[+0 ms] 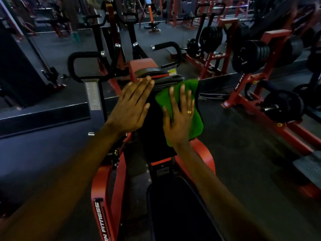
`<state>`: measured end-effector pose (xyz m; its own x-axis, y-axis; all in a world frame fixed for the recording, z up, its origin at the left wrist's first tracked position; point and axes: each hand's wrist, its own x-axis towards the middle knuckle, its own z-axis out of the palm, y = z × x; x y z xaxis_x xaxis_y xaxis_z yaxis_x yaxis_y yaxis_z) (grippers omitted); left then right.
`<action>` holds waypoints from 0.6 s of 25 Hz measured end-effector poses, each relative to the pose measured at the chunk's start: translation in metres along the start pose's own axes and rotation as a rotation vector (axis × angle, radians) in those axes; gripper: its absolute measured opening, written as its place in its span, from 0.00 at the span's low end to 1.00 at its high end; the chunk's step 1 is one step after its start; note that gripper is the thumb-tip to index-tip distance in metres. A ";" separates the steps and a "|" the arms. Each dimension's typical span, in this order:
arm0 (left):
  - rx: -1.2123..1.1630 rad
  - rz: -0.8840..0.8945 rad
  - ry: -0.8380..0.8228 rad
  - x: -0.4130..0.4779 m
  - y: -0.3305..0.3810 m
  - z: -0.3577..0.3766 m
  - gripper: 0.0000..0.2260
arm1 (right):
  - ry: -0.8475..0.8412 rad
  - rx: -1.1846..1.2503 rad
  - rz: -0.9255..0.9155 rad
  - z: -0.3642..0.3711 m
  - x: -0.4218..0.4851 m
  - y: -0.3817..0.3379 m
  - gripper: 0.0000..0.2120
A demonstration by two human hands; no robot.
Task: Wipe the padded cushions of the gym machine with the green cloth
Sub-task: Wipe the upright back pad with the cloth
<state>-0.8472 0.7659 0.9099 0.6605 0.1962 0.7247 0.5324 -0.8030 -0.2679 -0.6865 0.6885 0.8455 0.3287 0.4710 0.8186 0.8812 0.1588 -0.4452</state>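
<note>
Two hands lie flat on a black padded cushion (152, 129) of a red gym machine (104, 185). Right hand (178, 119), fingers straight, presses a green cloth (194, 122) against the cushion's right side. Left hand (133, 105) rests open on its left edge.

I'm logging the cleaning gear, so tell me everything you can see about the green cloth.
The green cloth is bright green and looks soft and fuzzy, possibly microfibre. It lies spread flat against the right side of the black upright pad, reaching from near the pad's top down towards its lower part. The right hand presses on its middle with straight, spread fingers, hiding part of it.
</note>
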 end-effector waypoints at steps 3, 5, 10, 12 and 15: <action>-0.068 -0.015 0.002 -0.003 -0.001 -0.003 0.29 | 0.020 0.003 -0.031 -0.006 0.026 -0.006 0.26; -0.105 -0.070 -0.003 -0.011 -0.004 -0.006 0.32 | -0.059 -0.061 -0.144 -0.003 -0.005 0.012 0.28; -0.089 -0.237 -0.044 -0.040 0.010 0.004 0.39 | -0.166 -0.125 -0.201 0.000 -0.050 0.043 0.36; -0.054 -0.239 -0.023 -0.046 0.014 0.009 0.37 | -0.123 -0.103 -0.225 -0.005 -0.019 0.027 0.31; -0.014 -0.257 0.013 -0.051 0.019 0.015 0.35 | -0.059 -0.149 -0.272 -0.010 0.037 0.000 0.27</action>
<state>-0.8631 0.7495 0.8579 0.4976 0.3873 0.7761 0.6745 -0.7354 -0.0655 -0.6709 0.6973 0.8800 0.0573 0.4791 0.8759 0.9757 0.1589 -0.1508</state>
